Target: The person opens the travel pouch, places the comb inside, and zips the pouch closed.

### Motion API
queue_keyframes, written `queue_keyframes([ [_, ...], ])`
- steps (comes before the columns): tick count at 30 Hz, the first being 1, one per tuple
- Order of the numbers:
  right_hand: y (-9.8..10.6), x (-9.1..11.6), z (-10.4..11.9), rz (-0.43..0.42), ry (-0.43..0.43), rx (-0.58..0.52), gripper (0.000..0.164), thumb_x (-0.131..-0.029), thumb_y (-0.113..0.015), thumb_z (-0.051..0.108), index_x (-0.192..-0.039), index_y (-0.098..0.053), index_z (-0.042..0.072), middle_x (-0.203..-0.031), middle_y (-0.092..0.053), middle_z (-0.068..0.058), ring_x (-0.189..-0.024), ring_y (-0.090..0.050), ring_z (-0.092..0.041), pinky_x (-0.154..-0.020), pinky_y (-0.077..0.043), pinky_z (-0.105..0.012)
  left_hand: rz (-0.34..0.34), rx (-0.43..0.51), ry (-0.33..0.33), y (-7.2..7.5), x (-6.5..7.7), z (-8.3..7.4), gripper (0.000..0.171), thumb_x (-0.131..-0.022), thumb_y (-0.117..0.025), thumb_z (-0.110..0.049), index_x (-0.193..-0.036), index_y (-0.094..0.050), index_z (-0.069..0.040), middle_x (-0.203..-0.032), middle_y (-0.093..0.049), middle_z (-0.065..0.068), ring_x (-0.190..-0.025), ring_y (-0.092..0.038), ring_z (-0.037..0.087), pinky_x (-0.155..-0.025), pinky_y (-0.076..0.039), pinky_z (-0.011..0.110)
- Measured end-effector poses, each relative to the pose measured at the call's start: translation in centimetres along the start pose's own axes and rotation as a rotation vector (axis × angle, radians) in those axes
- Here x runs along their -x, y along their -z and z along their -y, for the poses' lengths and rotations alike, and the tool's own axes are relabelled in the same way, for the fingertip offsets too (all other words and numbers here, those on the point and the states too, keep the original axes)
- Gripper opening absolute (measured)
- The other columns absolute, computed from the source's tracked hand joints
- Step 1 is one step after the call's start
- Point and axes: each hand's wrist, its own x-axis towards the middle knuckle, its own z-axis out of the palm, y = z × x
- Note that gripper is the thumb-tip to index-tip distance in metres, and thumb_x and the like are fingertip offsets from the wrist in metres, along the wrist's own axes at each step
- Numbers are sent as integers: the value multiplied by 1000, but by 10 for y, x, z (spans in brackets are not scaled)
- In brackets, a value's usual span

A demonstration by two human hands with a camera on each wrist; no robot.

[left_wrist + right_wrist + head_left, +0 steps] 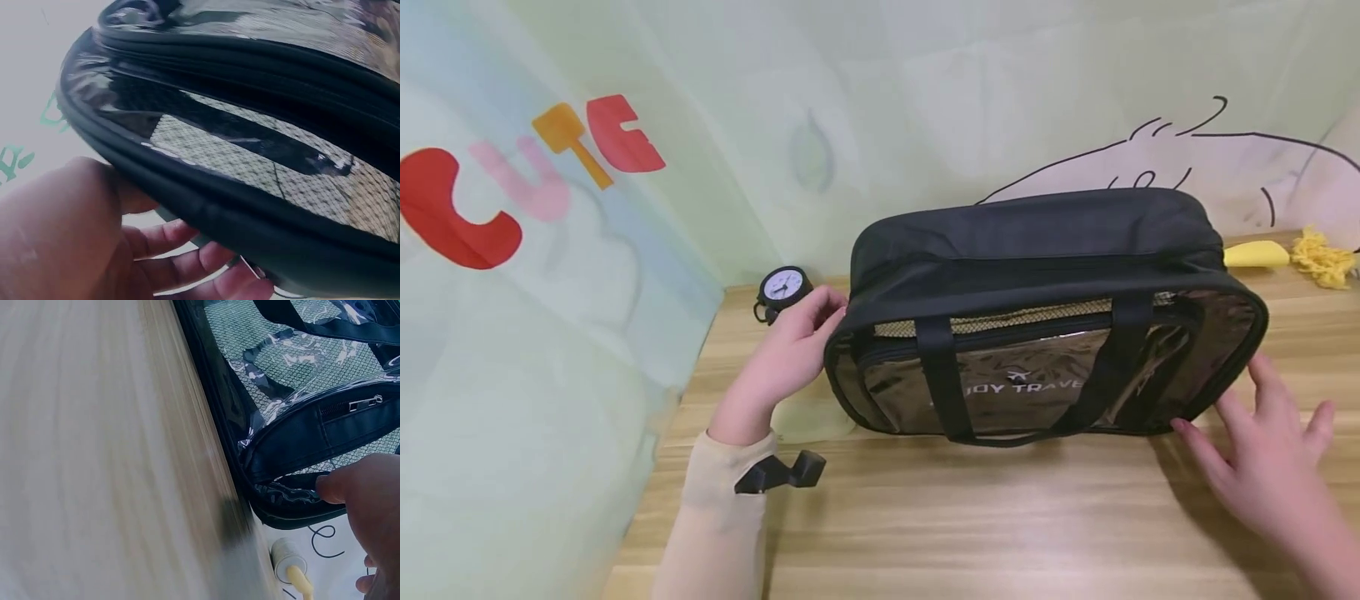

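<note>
The black bag [1026,367] sits between the fingers of both hands: the left hand [797,337] bent at its side edge, grip impossible to tell, the right hand [1262,446] loosely spread, touching its lower corner.

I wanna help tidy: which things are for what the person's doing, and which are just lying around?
Seems part of the job:
- black bag
- left hand, at its side
- right hand, at its lower corner

Seems just lying about:
- small black clock
- yellow object
- yellow stringy bundle
</note>
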Motion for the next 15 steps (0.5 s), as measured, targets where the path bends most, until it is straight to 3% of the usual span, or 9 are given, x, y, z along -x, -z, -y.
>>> queue_keyframes([
  [4, -1, -1, 1, -2, -6, -17, 53, -103, -58, 51, -135, -57, 9, -157, -27, -36, -142, -28, -62, -105, 13, -85, 68, -71, 1, -1, 0, 4, 18, -106, -54, -27, -105, -63, -11, -86, -60, 4, -77, -56, 22, -70, -47, 37],
  [10, 0, -6, 2, -17, 6, -30, 55, -103, -56, 52, -137, -56, 9, -161, -21, -39, -146, -22, -62, -105, 10, -86, 187, -82, -48, 4, 1, 7, 23, -103, -59, -26, -117, -70, -11, -106, -69, 4, -95, -59, 22, -89, -49, 41],
  [15, 1, -7, 4, -61, 25, -76, 69, -101, -49, 64, -134, -57, 4, -160, -20, -41, -149, -16, -59, -106, 7, -86, 311, -42, -37, 8, 1, 9, 18, -99, -53, -11, -108, -69, -10, -84, -64, 1, -77, -59, 19, -75, -49, 37],
])
